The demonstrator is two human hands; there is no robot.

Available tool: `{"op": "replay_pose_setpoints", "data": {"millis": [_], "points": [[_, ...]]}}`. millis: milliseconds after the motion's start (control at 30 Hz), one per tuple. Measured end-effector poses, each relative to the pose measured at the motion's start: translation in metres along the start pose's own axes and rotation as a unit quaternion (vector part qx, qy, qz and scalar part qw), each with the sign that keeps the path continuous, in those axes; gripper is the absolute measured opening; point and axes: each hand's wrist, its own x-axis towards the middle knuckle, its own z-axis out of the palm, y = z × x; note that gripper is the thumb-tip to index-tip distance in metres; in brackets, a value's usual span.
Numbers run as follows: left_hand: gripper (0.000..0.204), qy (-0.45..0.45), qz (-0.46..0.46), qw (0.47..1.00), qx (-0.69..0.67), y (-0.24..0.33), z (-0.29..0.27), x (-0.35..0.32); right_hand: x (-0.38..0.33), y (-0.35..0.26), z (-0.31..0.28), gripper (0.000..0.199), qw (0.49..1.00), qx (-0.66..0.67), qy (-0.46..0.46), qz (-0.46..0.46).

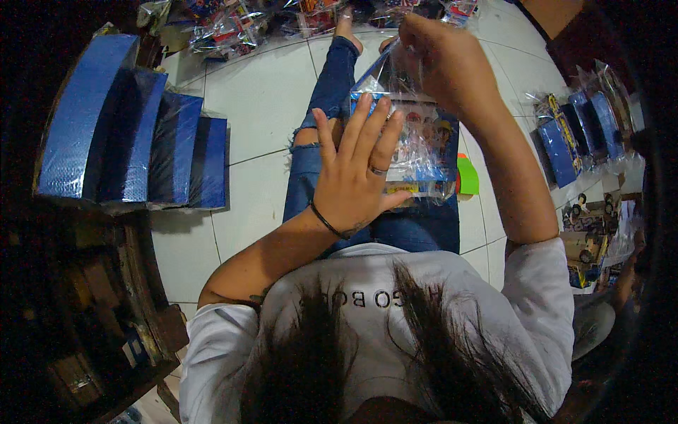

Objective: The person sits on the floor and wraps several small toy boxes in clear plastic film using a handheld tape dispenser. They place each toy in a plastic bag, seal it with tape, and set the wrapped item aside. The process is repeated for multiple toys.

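Two of my hands (pixel 357 166), one plastic-wrapped package (pixel 424 145), four blue boxes (pixel 88 120).
I also count one ring (pixel 378 171) and one black wristband (pixel 326 221) on me, and one bright green piece (pixel 467 176); the bagged packs (pixel 233 30) ahead and the blue packs (pixel 560 152) at right overlap too much for me to number.

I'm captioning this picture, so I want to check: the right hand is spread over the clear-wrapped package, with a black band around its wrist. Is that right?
Not quite: in the head view it is the left hand, not the right, that is spread over the clear-wrapped package, with a black band around its wrist.
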Motion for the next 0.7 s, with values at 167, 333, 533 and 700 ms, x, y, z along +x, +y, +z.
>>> {"op": "replay_pose_setpoints", "data": {"millis": [167,333,533,700], "points": [[0.122,0.020,0.004,0.999,-0.030,-0.001,0.004,0.000,-0.006,-0.003,-0.039,0.021,0.998,0.006,-0.070,0.005],[0.122,0.019,0.003,1.000,-0.018,-0.002,0.004,0.000,0.006,-0.005,-0.020,0.015,0.994,0.031,-0.106,-0.010],[0.125,0.018,0.004,1.000,-0.021,-0.002,0.000,-0.001,-0.005,0.009,-0.031,0.019,0.997,-0.011,0.052,-0.061],[0.136,0.017,-0.022,0.999,-0.043,-0.002,0.002,-0.001,-0.063,0.015,-0.032,0.047,0.952,0.148,0.245,-0.107]]}}
